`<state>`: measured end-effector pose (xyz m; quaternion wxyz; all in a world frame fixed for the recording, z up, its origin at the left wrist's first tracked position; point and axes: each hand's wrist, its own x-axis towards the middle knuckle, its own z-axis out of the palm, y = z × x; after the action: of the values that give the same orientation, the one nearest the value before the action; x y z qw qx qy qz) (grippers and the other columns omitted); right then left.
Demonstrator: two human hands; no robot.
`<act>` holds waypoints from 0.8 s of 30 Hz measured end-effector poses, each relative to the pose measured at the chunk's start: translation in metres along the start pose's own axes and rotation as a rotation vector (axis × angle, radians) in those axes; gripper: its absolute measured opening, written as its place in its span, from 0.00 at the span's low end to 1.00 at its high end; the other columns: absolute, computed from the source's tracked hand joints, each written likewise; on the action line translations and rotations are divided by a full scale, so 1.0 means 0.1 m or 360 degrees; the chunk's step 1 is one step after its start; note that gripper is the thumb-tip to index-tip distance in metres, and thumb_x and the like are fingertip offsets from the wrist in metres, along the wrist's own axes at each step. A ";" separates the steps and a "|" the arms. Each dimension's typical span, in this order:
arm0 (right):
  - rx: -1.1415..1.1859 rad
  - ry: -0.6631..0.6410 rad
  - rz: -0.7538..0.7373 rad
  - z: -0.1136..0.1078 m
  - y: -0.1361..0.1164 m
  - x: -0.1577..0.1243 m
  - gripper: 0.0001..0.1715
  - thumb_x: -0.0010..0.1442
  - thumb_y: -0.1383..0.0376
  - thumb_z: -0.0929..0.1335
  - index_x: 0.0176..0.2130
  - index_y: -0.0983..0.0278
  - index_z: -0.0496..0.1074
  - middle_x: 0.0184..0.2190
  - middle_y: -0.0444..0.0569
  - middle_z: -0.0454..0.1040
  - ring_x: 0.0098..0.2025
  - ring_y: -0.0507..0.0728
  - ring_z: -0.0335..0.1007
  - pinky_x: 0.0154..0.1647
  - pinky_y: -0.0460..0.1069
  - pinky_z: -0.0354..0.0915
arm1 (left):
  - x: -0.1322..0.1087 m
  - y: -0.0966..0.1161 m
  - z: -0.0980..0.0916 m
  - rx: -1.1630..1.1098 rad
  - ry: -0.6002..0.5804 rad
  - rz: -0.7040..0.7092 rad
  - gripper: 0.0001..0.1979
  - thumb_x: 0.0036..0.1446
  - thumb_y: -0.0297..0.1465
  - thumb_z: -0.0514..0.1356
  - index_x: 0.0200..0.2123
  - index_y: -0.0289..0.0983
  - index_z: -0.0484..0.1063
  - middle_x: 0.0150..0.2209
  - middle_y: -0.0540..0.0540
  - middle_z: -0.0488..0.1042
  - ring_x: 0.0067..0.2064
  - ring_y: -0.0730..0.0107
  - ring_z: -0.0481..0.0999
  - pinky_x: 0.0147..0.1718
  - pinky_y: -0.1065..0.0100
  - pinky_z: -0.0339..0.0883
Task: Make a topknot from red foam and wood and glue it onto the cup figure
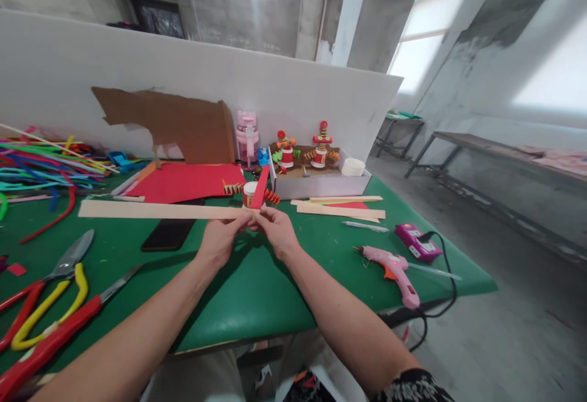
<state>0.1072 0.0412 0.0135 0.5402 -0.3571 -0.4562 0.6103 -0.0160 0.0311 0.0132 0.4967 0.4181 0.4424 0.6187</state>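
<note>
My left hand (221,238) and my right hand (275,228) meet above the green table (257,304), fingers pinched together on a small craft piece: a little white cup (249,193) with a red strip (260,187) rising from it and orange folded paper (272,197) at its side. Both hands are closed on it. A long pale wooden strip (156,209) runs leftward from under my left fingers; whether the fingers hold it I cannot tell. A black phone (168,234) lies just below that strip.
A pink glue gun (395,269) and pink plug box (416,242) lie at right. Beyond them: wooden strips (342,209), a white box of craft figures (316,179), red paper (181,182), cardboard (183,124). Red and yellow shears (50,304) and pipe cleaners (41,167) fill the left.
</note>
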 end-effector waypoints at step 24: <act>-0.0020 0.0130 0.0130 -0.06 0.02 0.04 0.15 0.56 0.55 0.72 0.27 0.64 0.75 0.17 0.39 0.69 0.20 0.47 0.63 0.27 0.43 0.65 | -0.01 0.00 0.05 -0.0071 0.0101 -0.0162 0.20 0.28 0.39 0.74 0.26 0.33 0.79 0.26 0.43 0.77 0.25 0.71 0.69 0.23 0.69 0.59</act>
<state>0.1113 0.0466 0.0100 0.5308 -0.4034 -0.4225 0.6140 -0.0109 0.0313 0.0143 0.5225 0.3640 0.4648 0.6153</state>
